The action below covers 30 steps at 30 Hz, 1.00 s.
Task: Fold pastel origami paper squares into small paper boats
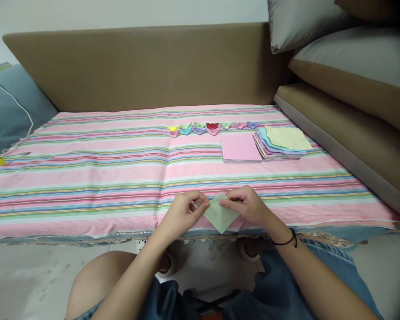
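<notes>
My left hand (pixel 183 214) and my right hand (pixel 248 206) both pinch a folded pale green paper (pixel 220 215) above the near edge of the striped cloth (pixel 103 178). The paper hangs as a diamond, one corner pointing down. My left fingers close on its left corner, my right fingers on its upper right side. A black band circles my right wrist.
A row of several small folded paper boats (pixel 213 128) lies at the far middle of the cloth. Beside them sit a pink paper stack (pixel 240 148) and a fanned stack of coloured sheets (pixel 283 142). Cushions (pixel 353 66) rise at right; a white cable (pixel 20 115) runs at left.
</notes>
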Tool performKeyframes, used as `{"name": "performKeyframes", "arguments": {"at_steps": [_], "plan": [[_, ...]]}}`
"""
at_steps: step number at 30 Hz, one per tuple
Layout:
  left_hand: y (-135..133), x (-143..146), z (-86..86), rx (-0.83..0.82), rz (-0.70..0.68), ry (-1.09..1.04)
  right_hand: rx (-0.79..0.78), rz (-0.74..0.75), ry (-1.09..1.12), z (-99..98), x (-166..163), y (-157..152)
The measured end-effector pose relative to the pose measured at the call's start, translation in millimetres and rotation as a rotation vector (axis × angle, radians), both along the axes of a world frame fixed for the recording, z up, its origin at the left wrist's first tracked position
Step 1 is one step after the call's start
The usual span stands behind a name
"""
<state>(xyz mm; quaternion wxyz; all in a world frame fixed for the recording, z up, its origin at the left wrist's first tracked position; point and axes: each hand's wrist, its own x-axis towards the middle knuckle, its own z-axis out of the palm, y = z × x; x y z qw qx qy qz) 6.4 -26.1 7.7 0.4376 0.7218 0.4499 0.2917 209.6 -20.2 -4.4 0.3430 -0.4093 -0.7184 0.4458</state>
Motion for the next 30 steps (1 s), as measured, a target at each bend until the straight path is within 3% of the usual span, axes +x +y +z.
{"name": "performKeyframes", "arguments": {"at_steps": [13, 19, 27, 30], "plan": [[2.1, -3.4, -8.0, -0.198, 0.033, -0.301, -0.159, -0.072, 0.152, -4.5, -2.7, 1.3], [6.5, -6.0, -9.0, -0.233, 0.165, -0.455, -0.317, -0.144, 0.286, -6.9, -0.1, 5.7], [11.3, -4.2, -19.7, -0.209, 0.129, -0.408, -0.317, -0.247, 0.304, -20.8, 1.2, 8.9], [14.6, -4.0, -30.2, -0.097, 0.181, -0.25, -0.295, -0.247, 0.273, -28.0, -0.1, 9.7]]}}
